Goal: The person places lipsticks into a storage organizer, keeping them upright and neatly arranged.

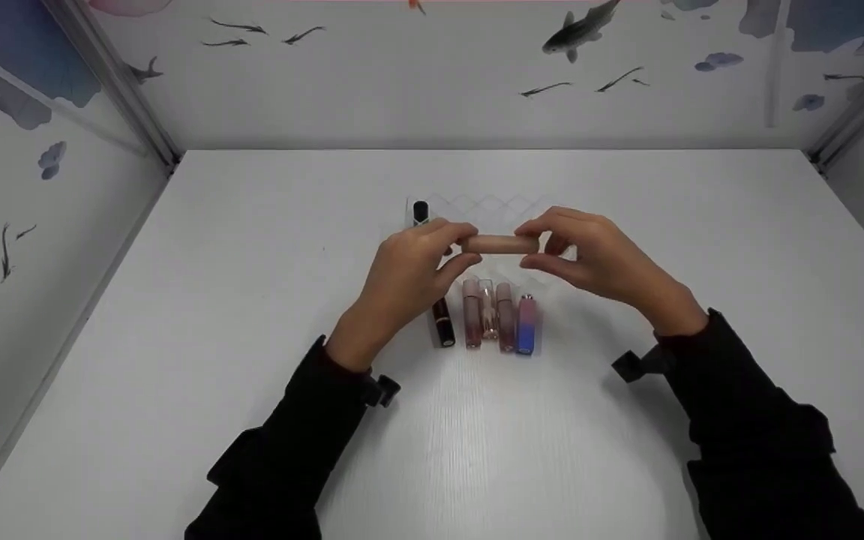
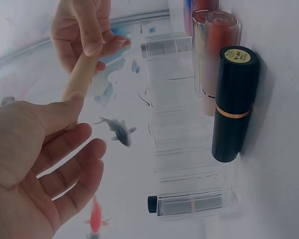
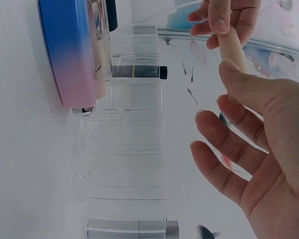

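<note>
A beige cylindrical tube (image 1: 499, 244) is held level above the table by both hands, one at each end. My left hand (image 1: 418, 262) pinches its left end between thumb and forefinger. My right hand (image 1: 593, 251) pinches the right end the same way; its other fingers (image 3: 229, 144) are spread loosely off the tube. Behind and below stands a clear compartmented organizer (image 2: 172, 142), partly hidden in the head view. A black-capped tube (image 2: 189, 204) sits in one end compartment, and a grey tube (image 3: 134, 230) in the other.
In front of the organizer lie a black lipstick (image 1: 443, 322), several pinkish lip gloss tubes (image 1: 472, 319) and a blue-and-pink lipstick (image 1: 526, 326), side by side on the white table (image 1: 252, 247). Printed panels (image 1: 439, 90) with fish edge the table at the back and left.
</note>
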Available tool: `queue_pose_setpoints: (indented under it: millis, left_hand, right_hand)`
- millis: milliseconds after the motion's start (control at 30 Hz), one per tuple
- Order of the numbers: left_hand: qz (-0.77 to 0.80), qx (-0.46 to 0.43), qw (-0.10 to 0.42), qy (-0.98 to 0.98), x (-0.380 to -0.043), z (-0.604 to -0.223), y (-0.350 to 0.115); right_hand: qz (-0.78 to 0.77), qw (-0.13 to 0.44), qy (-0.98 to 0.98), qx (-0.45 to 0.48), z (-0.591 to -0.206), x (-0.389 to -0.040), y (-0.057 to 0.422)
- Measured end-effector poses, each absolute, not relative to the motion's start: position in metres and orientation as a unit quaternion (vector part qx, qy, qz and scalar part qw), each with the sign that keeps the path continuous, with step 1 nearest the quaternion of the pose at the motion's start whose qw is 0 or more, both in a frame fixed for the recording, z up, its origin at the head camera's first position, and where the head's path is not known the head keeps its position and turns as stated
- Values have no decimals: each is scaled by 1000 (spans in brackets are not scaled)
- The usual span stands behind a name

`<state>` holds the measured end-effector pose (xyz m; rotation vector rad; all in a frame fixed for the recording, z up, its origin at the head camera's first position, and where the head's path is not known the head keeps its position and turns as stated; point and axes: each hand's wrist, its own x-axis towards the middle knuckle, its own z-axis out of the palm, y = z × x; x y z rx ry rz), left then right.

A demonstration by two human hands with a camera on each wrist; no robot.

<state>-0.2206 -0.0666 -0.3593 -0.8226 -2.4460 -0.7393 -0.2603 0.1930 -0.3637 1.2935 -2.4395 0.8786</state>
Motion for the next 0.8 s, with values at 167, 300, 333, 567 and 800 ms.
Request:
queue_pose_setpoints:
  millis: [167, 300, 333, 567, 800]
  left_hand:
    - [-282, -292, 209, -889, -221, -357, -68]
    - [-286, -290, 214, -888, -221, -356, -68]
    - [-286, -289, 215, -888, -221, -356, -68]
    - [-291, -282, 205, -891, -223, -359, -68]
    - [-283, -276, 194, -898, -224, -358, -69]
  right_hand:
    - [308, 137, -839, 427, -363, -260, 193]
    - [311, 146, -839, 423, -362, -260, 193]
    - [313, 145, -838, 423, -362, -260, 192]
    - [311, 141, -844, 414, -363, -261, 193]
    - [314, 145, -844, 410, -365, -261, 192]
